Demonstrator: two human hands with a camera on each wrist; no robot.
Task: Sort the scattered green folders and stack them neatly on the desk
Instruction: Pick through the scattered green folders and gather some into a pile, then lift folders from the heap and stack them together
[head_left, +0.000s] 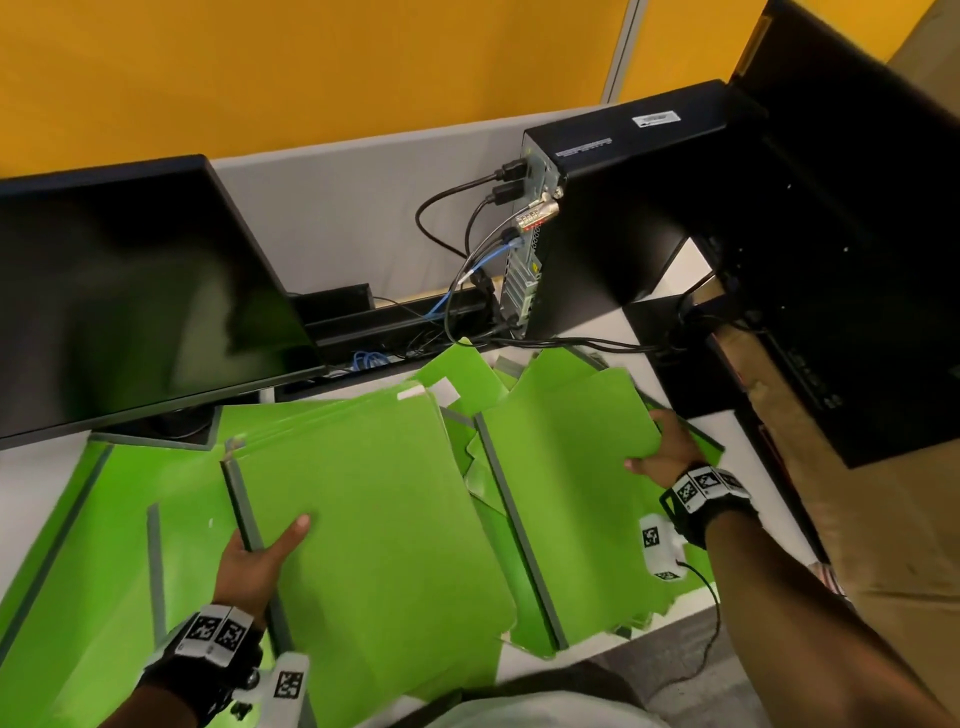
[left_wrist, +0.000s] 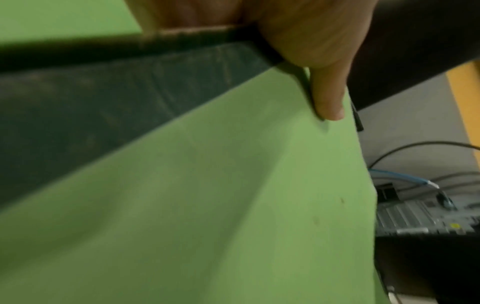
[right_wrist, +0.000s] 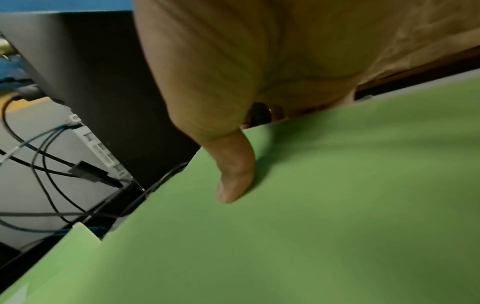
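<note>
Several green folders with grey spines lie scattered over the white desk (head_left: 691, 608). My left hand (head_left: 260, 551) grips the grey spine edge of the big middle folder (head_left: 374, 519), thumb on top and fingers underneath; the left wrist view shows the thumb (left_wrist: 327, 96) pressed on that folder (left_wrist: 207, 205). My right hand (head_left: 665, 447) pinches the right edge of another green folder (head_left: 566, 467), thumb on its cover. In the right wrist view the thumb (right_wrist: 233, 174) lies on this folder (right_wrist: 311, 216). More folders (head_left: 93, 545) lie flat at the left.
A black monitor (head_left: 119, 296) stands at the back left, its base over a folder. A black computer case (head_left: 613, 218) with cables (head_left: 467, 270) stands at the back right. Another dark monitor (head_left: 857, 260) hangs at the right. Yellow partition behind.
</note>
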